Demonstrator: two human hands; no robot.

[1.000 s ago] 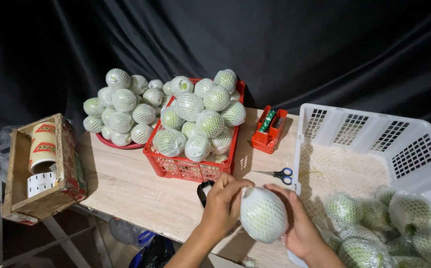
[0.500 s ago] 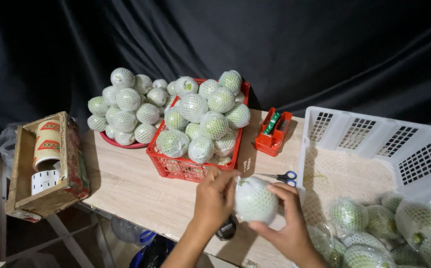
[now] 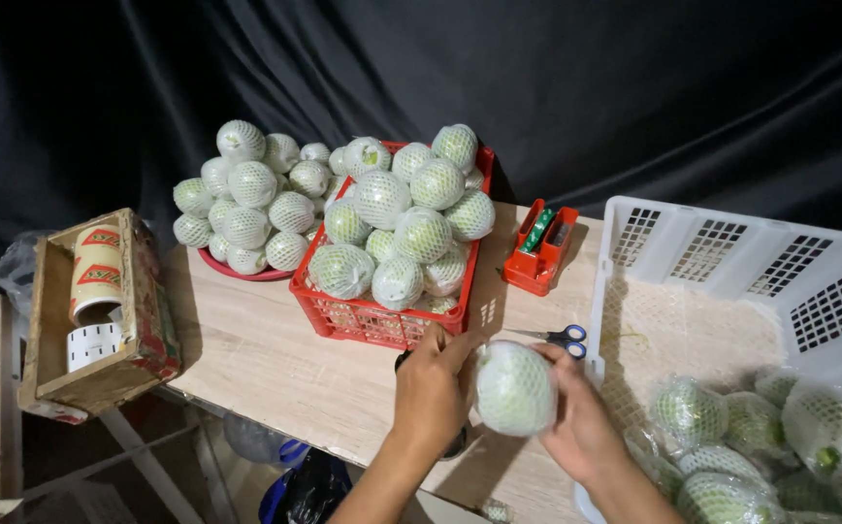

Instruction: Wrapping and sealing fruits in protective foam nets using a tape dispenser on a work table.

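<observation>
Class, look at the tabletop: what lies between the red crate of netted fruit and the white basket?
In the head view, scissors with blue handles lie on the table between the red crate and the white basket.

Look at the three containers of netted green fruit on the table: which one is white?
The large slotted crate at the right, beside the right hand. The middle basket is red, and the dish at the left is dark red.

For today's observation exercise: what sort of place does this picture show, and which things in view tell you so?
Probably a small fruit-packing station: a red crate heaped with net-sleeved green fruit, a white basket of wrapped ones, and both hands, left hand and right hand, holding one fruit.
</observation>
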